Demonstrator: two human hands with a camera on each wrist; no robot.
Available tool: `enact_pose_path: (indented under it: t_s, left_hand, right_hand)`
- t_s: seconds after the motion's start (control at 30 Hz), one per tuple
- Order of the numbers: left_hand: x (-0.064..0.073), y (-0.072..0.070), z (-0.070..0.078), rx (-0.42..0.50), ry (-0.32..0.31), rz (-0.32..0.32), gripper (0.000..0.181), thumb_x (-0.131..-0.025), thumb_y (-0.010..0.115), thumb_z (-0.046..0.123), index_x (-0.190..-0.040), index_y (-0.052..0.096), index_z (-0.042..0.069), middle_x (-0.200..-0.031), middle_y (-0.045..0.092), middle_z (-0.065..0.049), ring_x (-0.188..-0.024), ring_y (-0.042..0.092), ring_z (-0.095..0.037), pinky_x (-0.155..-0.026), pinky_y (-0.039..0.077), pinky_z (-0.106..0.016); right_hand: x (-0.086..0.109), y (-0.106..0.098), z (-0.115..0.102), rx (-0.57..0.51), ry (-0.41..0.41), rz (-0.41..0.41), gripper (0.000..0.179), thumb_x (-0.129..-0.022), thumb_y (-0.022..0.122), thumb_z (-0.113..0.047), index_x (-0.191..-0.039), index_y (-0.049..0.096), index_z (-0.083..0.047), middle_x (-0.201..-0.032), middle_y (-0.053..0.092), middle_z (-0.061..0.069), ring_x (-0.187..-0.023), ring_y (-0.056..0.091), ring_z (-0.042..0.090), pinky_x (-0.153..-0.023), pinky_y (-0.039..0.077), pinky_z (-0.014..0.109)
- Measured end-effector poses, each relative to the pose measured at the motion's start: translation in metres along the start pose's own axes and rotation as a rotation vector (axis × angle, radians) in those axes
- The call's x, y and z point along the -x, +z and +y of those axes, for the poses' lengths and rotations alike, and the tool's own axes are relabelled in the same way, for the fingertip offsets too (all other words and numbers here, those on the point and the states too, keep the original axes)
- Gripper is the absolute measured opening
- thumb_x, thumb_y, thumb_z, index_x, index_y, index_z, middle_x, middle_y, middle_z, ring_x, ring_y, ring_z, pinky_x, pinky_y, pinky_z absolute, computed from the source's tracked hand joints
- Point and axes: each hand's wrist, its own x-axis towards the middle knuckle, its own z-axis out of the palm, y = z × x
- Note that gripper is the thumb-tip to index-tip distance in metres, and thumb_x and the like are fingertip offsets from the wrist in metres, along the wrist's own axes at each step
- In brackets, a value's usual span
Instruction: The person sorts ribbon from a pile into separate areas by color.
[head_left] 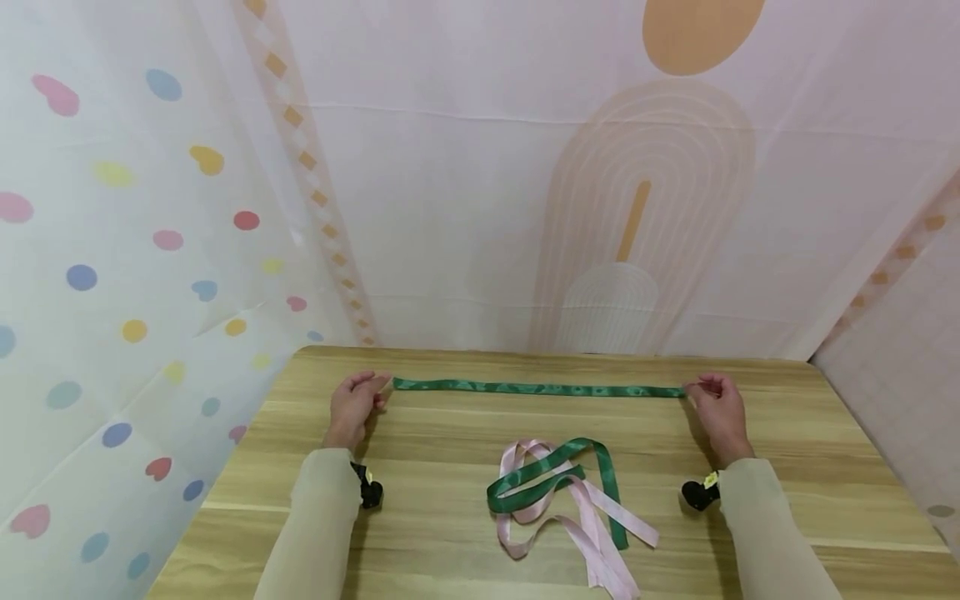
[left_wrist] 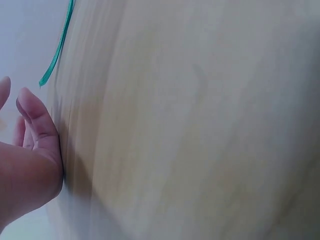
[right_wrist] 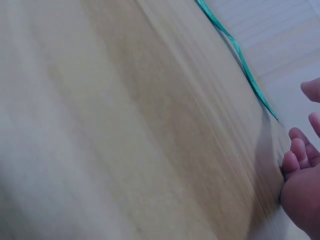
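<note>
A green ribbon (head_left: 536, 388) lies straight along the far part of the table (head_left: 435, 533), probably kept so by having one hand at each end. The left hand (head_left: 355, 407) and right hand (head_left: 718, 412) have loose, parted fingers and hold nothing. Nearer, a pink ribbon (head_left: 606, 562) and another green ribbon (head_left: 607, 479) lie tangled, perhaps set apart to leave the straight one free.

Your straight ribbon (head_left: 540, 388) and looped ribbon (head_left: 611, 487) are glossy green, your curling ribbon (head_left: 596, 535) pale pink. Your sleeves (head_left: 318, 521) are beige, your tabletop (head_left: 427, 517) yellow-brown wood grain. The left cloth (head_left: 150, 283) is white with multicoloured dots and hearts, the back cloth (head_left: 450, 208) pinkish with a peach arch (head_left: 570, 183) and orange diamonds (head_left: 307, 160).
</note>
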Motion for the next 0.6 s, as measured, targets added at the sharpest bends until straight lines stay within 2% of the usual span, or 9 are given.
enact_pose_path:
  t_s: [0.3,0.5,0.6]
  left_hand:
    - [-0.0031,-0.0026,-0.0007,-0.062,0.001,-0.052,0.046,-0.096,0.066,0.026,-0.132,0.048,0.004,-0.095,0.059,0.001,-0.07,0.056,-0.005,-0.063,0.051,-0.018]
    - [-0.0043,-0.0063,-0.0036,-0.138,0.018,-0.12,0.049,-0.097,0.065,0.029,-0.134,0.047,0.002,-0.099,0.06,-0.002,-0.074,0.057,-0.006,-0.065,0.052,-0.018]
    - [-0.0039,-0.0089,-0.0045,-0.156,0.025,-0.152,0.053,-0.097,0.065,0.03,-0.136,0.045,0.0,-0.104,0.061,-0.003,-0.079,0.058,-0.006,-0.068,0.053,-0.018]
  right_hand:
    - [-0.002,0.001,-0.0021,0.021,-0.013,-0.038,0.044,-0.101,0.055,-0.023,-0.136,0.042,0.001,-0.127,0.049,0.013,-0.106,0.045,0.016,-0.081,0.04,0.023]
    - [-0.0028,0.0026,-0.0004,0.022,-0.037,-0.049,0.037,-0.1,0.056,-0.018,-0.13,0.044,0.0,-0.119,0.053,0.011,-0.1,0.046,0.016,-0.076,0.04,0.02]
    - [-0.0023,0.0029,0.0008,0.025,-0.044,-0.072,0.038,-0.101,0.055,-0.02,-0.13,0.044,0.0,-0.118,0.053,0.01,-0.102,0.046,0.017,-0.08,0.04,0.022]
